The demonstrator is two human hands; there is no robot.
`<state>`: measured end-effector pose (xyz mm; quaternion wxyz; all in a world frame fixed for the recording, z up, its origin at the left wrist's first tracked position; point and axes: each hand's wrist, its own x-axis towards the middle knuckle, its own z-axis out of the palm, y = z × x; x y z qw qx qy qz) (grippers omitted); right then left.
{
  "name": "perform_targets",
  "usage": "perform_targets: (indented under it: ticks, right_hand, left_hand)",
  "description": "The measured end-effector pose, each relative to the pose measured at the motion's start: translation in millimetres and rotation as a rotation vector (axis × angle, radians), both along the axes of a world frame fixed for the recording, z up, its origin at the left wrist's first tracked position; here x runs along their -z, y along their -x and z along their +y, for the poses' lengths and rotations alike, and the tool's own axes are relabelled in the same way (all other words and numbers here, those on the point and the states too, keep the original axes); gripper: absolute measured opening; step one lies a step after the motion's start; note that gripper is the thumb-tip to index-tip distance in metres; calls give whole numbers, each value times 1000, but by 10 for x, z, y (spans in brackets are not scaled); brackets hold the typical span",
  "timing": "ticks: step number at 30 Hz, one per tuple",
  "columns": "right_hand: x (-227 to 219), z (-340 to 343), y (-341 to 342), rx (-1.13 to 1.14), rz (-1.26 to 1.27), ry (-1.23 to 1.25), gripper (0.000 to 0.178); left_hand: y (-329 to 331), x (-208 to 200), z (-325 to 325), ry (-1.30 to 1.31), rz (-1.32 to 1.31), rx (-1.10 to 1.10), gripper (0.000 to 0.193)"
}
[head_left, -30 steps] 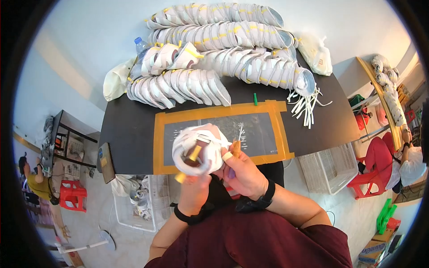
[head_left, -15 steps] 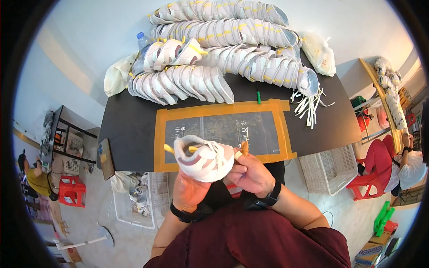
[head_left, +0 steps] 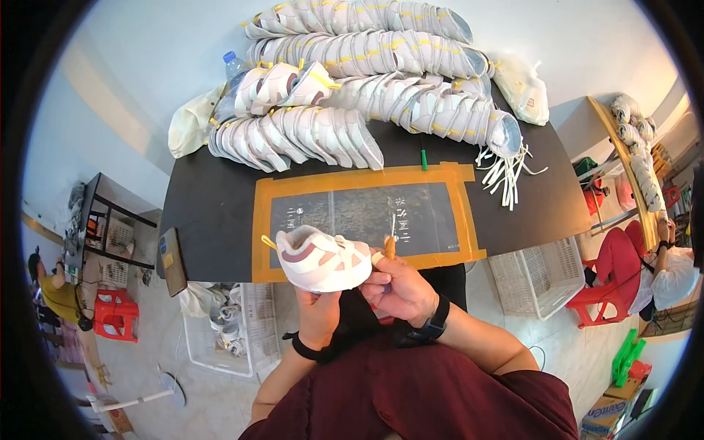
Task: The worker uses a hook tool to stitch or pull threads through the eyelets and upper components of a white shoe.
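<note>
My left hand is closed under a white and mauve shoe upper, holding it up in front of me. A yellow pull tab sticks out at its heel, on the left, and its toe points right. Close to the toe, my right hand grips a small tool with an orange-brown handle. A thin pale shaft rises from that handle; whether it ends in a hook or a point is too fine to tell. The fingers cover the tool's lower end.
A taped dark sheet lies on the black table. Behind it are long rows of nested shoe uppers, white laces and a green pen-like item. A phone rests at the left edge. Crates stand below; people sit at both sides.
The shoe upper has turned, showing more of its side, and moved slightly left and down. My right hand, with the tool, has shifted a little left. Both hands keep hold.
</note>
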<state>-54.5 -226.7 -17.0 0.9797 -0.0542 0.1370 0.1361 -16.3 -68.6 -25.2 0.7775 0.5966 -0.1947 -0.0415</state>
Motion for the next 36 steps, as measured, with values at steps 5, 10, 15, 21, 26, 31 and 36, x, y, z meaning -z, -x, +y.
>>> perform_targets:
  ticks: [5,10,15,21,26,31,36]
  right_hand:
    - [24,5,10,104,-82,90,9]
    - [-67,13,32,173,-84,300,6]
    - [-105,118,79,205,-210,496,8]
    - [-120,160,58,288,-108,722,10]
    - [-96,221,63,367,-63,856,6]
    - [-85,255,78,424,-109,1072,7]
    - [73,138,107,387,-206,1598,14]
  left_hand:
    - [65,65,74,227,268,75,45]
    - [-59,-110,258,-138,192,230,51]
    - [107,-267,210,-97,141,253,63]
    - [148,-195,128,103,343,125,64]
    - [101,-238,-24,470,435,115,50]
    - [51,-271,-89,367,356,95,47]
    - [-161,-182,58,410,563,188,40]
